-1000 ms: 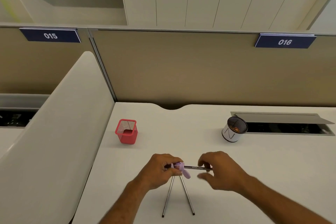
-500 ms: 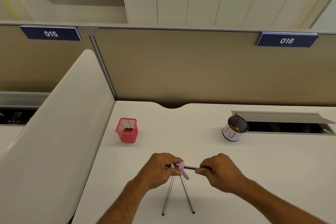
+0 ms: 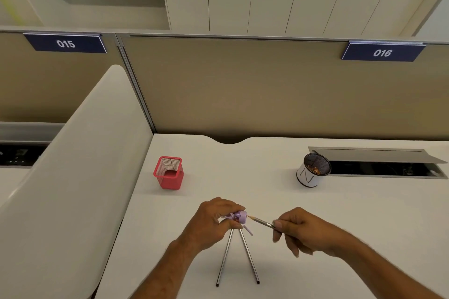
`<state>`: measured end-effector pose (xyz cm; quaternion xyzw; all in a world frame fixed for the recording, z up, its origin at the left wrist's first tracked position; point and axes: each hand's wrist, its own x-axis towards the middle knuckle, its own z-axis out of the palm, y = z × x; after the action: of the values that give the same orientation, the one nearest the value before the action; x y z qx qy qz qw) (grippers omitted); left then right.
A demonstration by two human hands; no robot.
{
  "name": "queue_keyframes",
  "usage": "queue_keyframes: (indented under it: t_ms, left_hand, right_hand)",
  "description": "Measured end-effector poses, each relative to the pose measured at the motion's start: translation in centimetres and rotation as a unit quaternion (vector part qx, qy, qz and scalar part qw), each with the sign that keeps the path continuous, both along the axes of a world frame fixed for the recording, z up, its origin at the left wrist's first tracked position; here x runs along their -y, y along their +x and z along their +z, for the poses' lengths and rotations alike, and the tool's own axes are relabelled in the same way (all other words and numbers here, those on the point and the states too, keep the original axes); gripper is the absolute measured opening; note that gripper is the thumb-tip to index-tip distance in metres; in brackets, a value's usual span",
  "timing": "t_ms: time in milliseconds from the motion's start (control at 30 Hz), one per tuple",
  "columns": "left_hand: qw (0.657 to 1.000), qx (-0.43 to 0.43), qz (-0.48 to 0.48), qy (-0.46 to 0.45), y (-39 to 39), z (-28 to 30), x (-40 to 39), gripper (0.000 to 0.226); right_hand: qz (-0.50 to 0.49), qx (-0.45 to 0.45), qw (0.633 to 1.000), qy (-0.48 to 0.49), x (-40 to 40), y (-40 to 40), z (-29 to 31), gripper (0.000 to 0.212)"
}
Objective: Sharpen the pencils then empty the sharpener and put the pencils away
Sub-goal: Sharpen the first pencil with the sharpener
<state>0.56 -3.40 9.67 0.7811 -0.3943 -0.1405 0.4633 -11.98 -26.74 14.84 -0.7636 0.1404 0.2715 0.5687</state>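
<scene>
My left hand grips a small purple sharpener just above the white desk. My right hand pinches a grey pencil whose sharpened tip points at the sharpener's hole, a short gap away. Two more grey pencils lie on the desk under my hands, spread in a narrow V. A red mesh pencil cup stands at the back left. At the back right stands a round mesh cup with a white wrap, holding shavings.
A grey cable hatch lies open behind the round cup. A beige partition closes the desk's far side, and a white curved divider runs along the left edge.
My right hand has pulled the pencil out of the sharpener and moved right; the sharpened tip now shows. My left hand stays in place with the sharpener.
</scene>
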Motion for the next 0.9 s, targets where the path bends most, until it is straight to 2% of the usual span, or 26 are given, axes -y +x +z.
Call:
queue_keyframes:
  t_ms: [200,300,533,700,900]
  left_hand:
    - [0.997,-0.04,0.047,-0.035,-0.3,-0.3,-0.2,0.03]
    - [0.995,-0.063,0.059,-0.049,-0.6,-0.6,-0.3,0.026]
    - [0.994,-0.065,0.063,-0.055,-0.8,-1.1,-0.5,0.024]
    - [0.995,-0.051,0.053,-0.06,-0.9,-1.1,-0.3,0.026]
    - [0.997,-0.034,0.038,-0.056,-0.9,-1.1,-0.5,0.025]
  right_hand:
    - [-0.074,0.027,0.995,0.056,0.2,-0.6,-0.7,0.029]
    - [-0.111,0.048,0.991,0.048,0.0,-0.9,-1.0,0.021]
    - [-0.178,0.077,0.98,0.039,-0.7,-1.4,-1.5,0.02]
    - [-0.2,0.113,0.973,-0.012,-1.5,-1.1,-1.4,0.019]
    - [-0.158,0.12,0.976,-0.092,-1.8,-0.8,-1.2,0.018]
